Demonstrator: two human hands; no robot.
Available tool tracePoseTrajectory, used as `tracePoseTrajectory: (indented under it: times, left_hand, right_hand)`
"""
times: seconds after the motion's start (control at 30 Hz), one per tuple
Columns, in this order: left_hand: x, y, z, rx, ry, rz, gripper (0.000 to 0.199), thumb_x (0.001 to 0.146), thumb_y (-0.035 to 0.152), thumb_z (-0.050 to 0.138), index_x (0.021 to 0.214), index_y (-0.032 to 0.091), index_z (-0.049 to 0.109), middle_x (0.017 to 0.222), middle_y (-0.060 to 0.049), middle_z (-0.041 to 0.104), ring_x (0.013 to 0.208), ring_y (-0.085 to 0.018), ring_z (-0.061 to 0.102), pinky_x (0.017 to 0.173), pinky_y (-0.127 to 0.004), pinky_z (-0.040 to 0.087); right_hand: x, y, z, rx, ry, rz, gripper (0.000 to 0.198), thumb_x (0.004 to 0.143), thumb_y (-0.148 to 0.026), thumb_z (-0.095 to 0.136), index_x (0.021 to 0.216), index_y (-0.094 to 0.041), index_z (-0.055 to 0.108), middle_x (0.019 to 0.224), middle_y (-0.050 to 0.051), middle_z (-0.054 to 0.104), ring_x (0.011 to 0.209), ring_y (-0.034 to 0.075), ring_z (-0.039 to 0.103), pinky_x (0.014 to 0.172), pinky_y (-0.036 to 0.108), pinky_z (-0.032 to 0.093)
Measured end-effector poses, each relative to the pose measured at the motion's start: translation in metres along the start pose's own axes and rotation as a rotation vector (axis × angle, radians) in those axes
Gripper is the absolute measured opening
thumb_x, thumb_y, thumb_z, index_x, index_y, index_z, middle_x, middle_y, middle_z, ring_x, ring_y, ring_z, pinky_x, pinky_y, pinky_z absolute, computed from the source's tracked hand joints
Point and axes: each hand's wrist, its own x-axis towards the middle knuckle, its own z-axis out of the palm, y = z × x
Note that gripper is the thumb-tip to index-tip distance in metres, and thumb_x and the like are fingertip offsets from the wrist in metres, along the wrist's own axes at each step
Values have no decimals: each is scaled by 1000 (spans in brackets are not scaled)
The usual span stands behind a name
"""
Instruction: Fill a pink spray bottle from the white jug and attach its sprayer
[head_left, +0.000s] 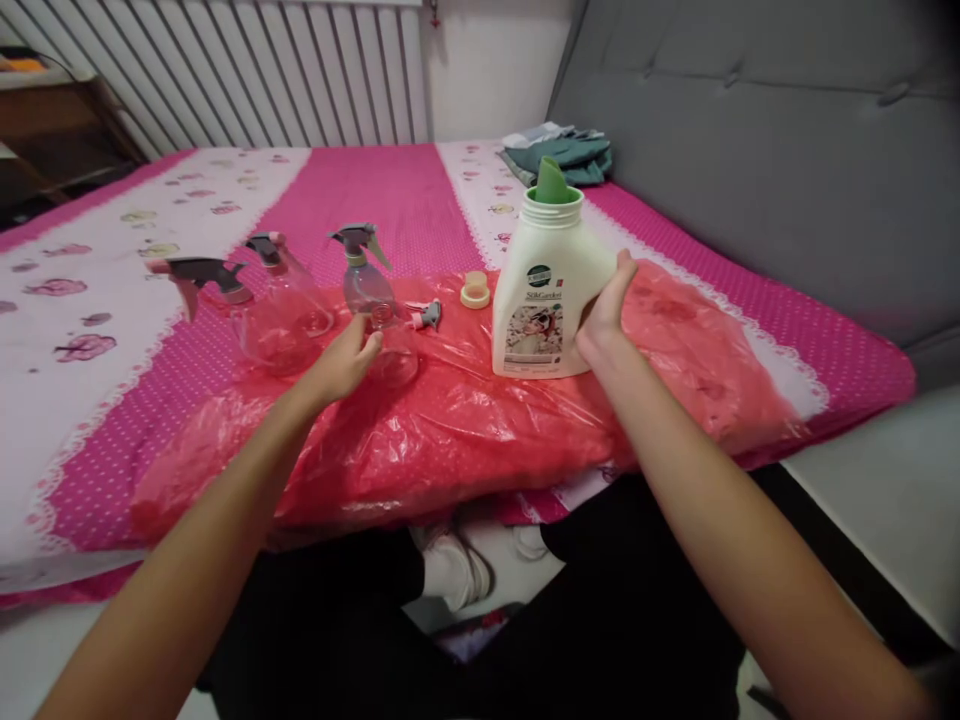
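My right hand is wrapped round the handle side of a white detergent bottle. The bottle stands upright on red plastic sheeting, uncapped, with a green spout in its mouth. My left hand is closed at the side of a small clear bottle that has no spray head on it; its fingertips are partly hidden. Just behind are a bluish spray bottle and two clear ones with pink-and-grey triggers, one spray bottle and another spray bottle. A loose spray head lies to the right.
A pale yellow cap sits left of the detergent bottle. Red plastic covers a soft bulky thing on the pink-and-white bed. Folded clothes lie at the back, by the grey headboard. A radiator lines the wall.
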Motion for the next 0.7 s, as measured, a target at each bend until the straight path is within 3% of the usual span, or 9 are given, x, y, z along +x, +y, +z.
tracePoseTrajectory:
  times: [0.37, 0.53, 0.7]
  left_hand:
    - [3, 3, 0, -12, -5, 8, 60, 107, 50, 38, 150, 13, 53, 155, -20, 65, 150, -40, 56, 131, -60, 38]
    - [-5, 4, -4, -33, -6, -30, 62, 108, 52, 39, 152, 12, 54, 158, -21, 63, 148, -41, 58, 130, -61, 41]
    - [-8, 3, -8, -53, 15, -55, 73, 110, 60, 40, 165, 12, 40, 171, -25, 50, 158, -42, 49, 132, -64, 36]
  right_hand:
    - [-5, -8, 2, 45, -39, 36, 58, 99, -76, 42, 104, -26, 71, 106, -1, 82, 116, 20, 69, 119, 39, 53]
    - [-8, -13, 2, 43, -52, 64, 52, 91, -69, 40, 113, -32, 71, 101, -4, 83, 121, 20, 65, 122, 46, 48]
    - [-15, -17, 9, 11, -2, 55, 50, 101, -66, 33, 110, -31, 69, 99, -5, 81, 114, 15, 69, 121, 37, 49]
